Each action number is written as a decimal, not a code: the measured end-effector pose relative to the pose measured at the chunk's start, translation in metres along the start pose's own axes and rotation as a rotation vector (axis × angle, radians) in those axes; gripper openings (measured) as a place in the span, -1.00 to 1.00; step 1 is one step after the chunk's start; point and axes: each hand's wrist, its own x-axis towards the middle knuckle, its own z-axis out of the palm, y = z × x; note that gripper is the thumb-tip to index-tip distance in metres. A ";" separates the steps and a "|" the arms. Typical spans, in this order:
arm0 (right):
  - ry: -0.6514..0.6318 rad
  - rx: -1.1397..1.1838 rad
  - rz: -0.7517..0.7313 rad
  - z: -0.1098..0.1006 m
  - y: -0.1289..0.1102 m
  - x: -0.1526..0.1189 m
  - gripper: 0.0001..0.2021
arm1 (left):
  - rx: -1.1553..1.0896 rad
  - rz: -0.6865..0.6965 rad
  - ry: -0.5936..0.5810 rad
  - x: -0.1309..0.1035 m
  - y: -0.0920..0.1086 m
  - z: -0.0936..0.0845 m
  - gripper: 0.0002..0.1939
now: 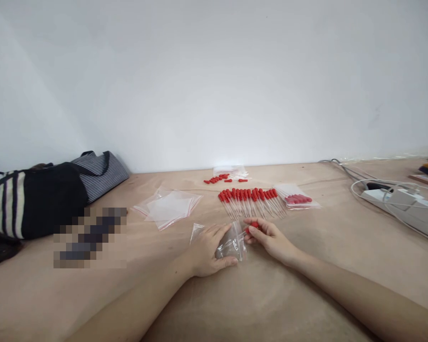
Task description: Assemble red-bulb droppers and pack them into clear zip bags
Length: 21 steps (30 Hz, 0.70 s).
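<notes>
My left hand (214, 251) lies flat on a clear zip-lock bag (230, 249), thumb and fingers apart, pressing it against the table. At the bag's right-hand end, my right hand (266, 237) pinches a dropper by its red bulb (252, 228). The dropper's tube points left toward the bag's mouth, and I cannot tell how far inside it reaches. Just beyond my hands is a row of several red-bulbed droppers (249, 195) with clear tubes toward me. To their right sits a stack of filled bags (299, 199) with red bulbs showing through.
Flat bags (171, 208) are piled left of the droppers. Loose red bulbs (217, 179) and clear tubes on a bag (231, 171) lie near the wall. A dark striped bag (53, 199) stands far left; a white power strip (399, 204) with cables lies right.
</notes>
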 end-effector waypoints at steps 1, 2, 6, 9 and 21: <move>-0.033 -0.053 -0.005 0.001 0.000 -0.001 -0.63 | -0.001 0.006 0.007 0.000 0.000 0.000 -0.26; -0.053 -0.113 -0.020 0.001 -0.001 -0.002 -0.66 | -0.006 0.016 0.015 0.000 0.000 0.001 -0.26; -0.028 -0.259 -0.073 -0.002 -0.002 -0.005 -0.75 | -0.029 0.069 0.043 0.001 0.003 0.005 -0.27; -0.054 -0.249 -0.090 -0.005 -0.002 -0.005 -0.72 | -0.019 0.095 0.062 0.003 0.009 0.010 -0.26; -0.173 -0.460 -0.058 -0.008 -0.002 -0.004 -0.88 | -0.010 0.014 -0.030 -0.022 -0.001 -0.020 -0.34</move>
